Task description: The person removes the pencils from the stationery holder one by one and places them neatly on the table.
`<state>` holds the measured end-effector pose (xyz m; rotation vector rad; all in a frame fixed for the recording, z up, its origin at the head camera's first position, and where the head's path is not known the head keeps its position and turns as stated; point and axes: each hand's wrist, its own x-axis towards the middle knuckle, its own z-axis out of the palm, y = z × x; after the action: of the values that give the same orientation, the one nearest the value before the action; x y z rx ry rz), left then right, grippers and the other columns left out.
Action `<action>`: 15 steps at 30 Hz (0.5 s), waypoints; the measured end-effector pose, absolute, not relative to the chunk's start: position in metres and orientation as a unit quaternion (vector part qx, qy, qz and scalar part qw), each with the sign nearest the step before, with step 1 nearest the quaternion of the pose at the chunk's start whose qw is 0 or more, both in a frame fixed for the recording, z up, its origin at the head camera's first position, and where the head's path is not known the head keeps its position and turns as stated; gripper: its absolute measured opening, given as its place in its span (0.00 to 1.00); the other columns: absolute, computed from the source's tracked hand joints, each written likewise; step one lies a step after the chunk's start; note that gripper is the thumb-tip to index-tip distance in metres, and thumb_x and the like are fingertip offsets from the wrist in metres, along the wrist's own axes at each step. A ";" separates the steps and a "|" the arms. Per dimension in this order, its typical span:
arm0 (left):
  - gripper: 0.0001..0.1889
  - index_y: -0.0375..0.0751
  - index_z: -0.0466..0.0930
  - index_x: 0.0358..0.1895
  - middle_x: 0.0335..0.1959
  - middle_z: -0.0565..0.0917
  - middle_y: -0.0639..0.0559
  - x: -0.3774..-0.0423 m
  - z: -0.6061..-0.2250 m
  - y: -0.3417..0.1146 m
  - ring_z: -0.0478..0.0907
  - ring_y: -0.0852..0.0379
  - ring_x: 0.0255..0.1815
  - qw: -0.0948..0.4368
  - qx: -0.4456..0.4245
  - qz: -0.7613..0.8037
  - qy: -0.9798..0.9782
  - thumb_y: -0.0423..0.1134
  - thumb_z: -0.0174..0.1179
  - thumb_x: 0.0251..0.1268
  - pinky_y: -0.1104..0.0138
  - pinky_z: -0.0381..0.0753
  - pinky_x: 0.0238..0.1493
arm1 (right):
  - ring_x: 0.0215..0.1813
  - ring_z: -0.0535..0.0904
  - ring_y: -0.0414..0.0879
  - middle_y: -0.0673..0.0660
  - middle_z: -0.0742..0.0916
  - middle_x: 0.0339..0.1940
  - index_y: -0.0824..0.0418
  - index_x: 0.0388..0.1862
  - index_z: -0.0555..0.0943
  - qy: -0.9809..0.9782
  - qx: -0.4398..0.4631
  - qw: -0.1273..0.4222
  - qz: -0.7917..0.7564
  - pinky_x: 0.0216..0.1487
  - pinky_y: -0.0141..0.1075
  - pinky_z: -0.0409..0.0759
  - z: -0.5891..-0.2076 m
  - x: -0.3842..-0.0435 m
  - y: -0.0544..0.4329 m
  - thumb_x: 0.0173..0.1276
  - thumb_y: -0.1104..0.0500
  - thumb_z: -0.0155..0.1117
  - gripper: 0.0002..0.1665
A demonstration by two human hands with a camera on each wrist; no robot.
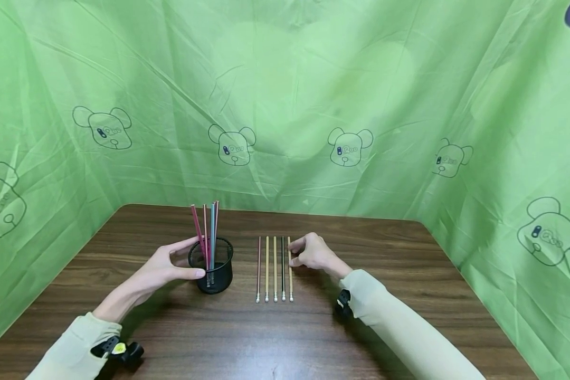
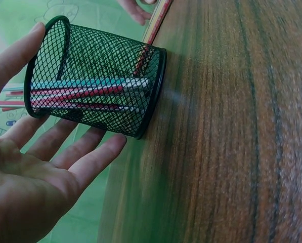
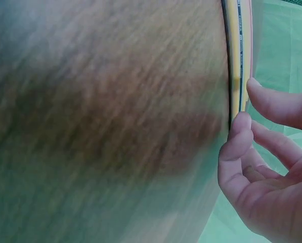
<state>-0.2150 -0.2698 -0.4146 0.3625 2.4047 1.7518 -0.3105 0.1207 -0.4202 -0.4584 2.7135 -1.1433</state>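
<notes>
In the head view my left hand (image 1: 163, 266) holds the black mesh pencil cup (image 1: 222, 277), thumb and fingers spread about its side. Several pencils (image 1: 212, 227), pink-red and blue, lean upright inside. The left wrist view shows the thumb at the rim and the fingers (image 2: 97, 157) along the mesh. Right of the cup, several pencils (image 1: 275, 269) lie in a parallel row, eraser ends toward me. My right hand (image 1: 315, 252) touches the rightmost yellow pencil (image 1: 291, 282) with thumb and index fingertips, set apart along its length. In the right wrist view the other fingers are curled.
The brown wooden table (image 1: 247, 338) extends around both hands. Behind it and at both sides hangs a green curtain (image 1: 285, 95) printed with bear-like heads. Each wrist carries a black strapped camera (image 1: 344, 302).
</notes>
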 end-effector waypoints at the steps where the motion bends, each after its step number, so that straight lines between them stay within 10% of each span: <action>1: 0.48 0.37 0.58 0.84 0.79 0.67 0.37 -0.215 -0.415 -0.270 0.63 0.37 0.77 0.072 0.121 0.583 0.800 0.39 0.75 0.65 0.35 0.56 0.74 | 0.53 0.86 0.52 0.55 0.92 0.44 0.64 0.53 0.91 0.908 -0.153 0.080 -0.382 0.39 0.37 0.86 -0.419 -0.310 0.121 0.55 0.66 0.85 0.25; 8: 0.47 0.37 0.58 0.83 0.79 0.67 0.38 -0.216 -0.415 -0.269 0.65 0.39 0.76 0.068 0.129 0.581 0.801 0.39 0.75 0.65 0.40 0.57 0.73 | 0.56 0.86 0.52 0.56 0.92 0.45 0.64 0.55 0.90 0.911 -0.166 0.064 -0.372 0.61 0.48 0.80 -0.403 -0.306 0.121 0.57 0.65 0.84 0.25; 15: 0.47 0.39 0.59 0.84 0.77 0.70 0.40 -0.215 -0.415 -0.269 0.68 0.41 0.74 0.067 0.130 0.581 0.801 0.38 0.75 0.65 0.40 0.57 0.73 | 0.53 0.87 0.54 0.59 0.92 0.46 0.63 0.52 0.90 0.897 -0.210 0.054 -0.386 0.59 0.48 0.81 -0.389 -0.299 0.114 0.59 0.64 0.82 0.21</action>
<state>-0.2151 -0.2688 -0.4150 0.3930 2.4134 1.7495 -0.2986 0.1145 -0.3891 -0.6364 2.7234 -1.1725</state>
